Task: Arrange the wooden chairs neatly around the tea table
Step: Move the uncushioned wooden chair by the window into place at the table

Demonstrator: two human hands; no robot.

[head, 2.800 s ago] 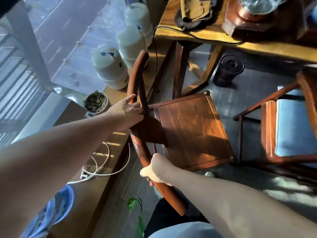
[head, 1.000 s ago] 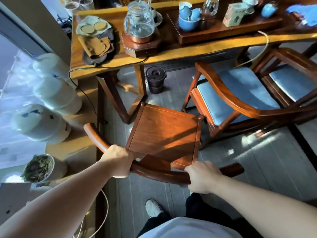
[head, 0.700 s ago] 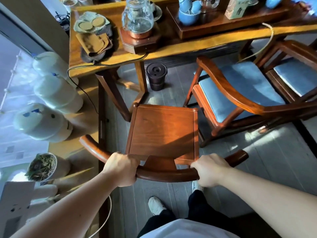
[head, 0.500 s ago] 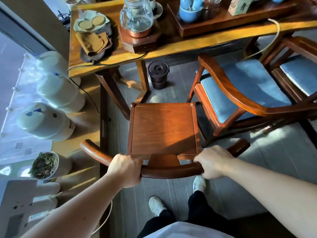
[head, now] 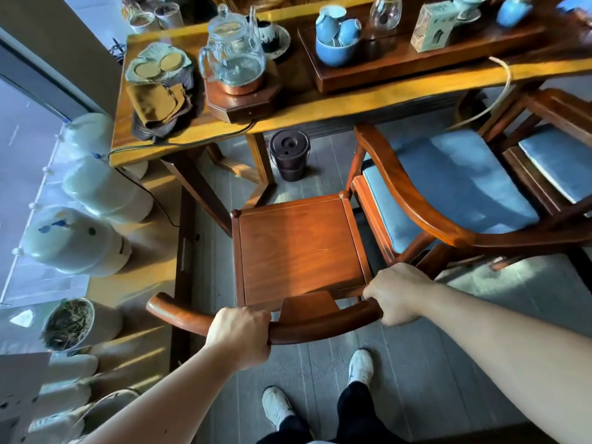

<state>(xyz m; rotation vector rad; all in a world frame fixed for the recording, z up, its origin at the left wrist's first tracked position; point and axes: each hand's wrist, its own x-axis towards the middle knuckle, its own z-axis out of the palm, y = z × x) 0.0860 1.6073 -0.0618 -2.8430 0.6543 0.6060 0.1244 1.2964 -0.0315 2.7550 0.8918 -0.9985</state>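
Observation:
A wooden chair with a bare seat [head: 299,248] stands right in front of me, its seat facing the tea table [head: 320,104]. My left hand [head: 238,336] is closed around the left part of its curved back rail. My right hand [head: 397,293] grips the rail's right end. To its right stands a second wooden chair with a blue cushion [head: 448,184], close beside the first. A third cushioned chair [head: 557,161] shows at the right edge.
On the table are a glass kettle [head: 232,59], blue cups [head: 336,36] on a wooden tray and a folded cloth [head: 157,100]. A dark lidded bucket [head: 290,155] sits under the table. Large water jugs [head: 77,241] and a potted plant [head: 69,323] line the left ledge.
The chair has been swung round from sideways to face the table and slid closer to the cushioned chair. Both hands keep their grip on the back rail.

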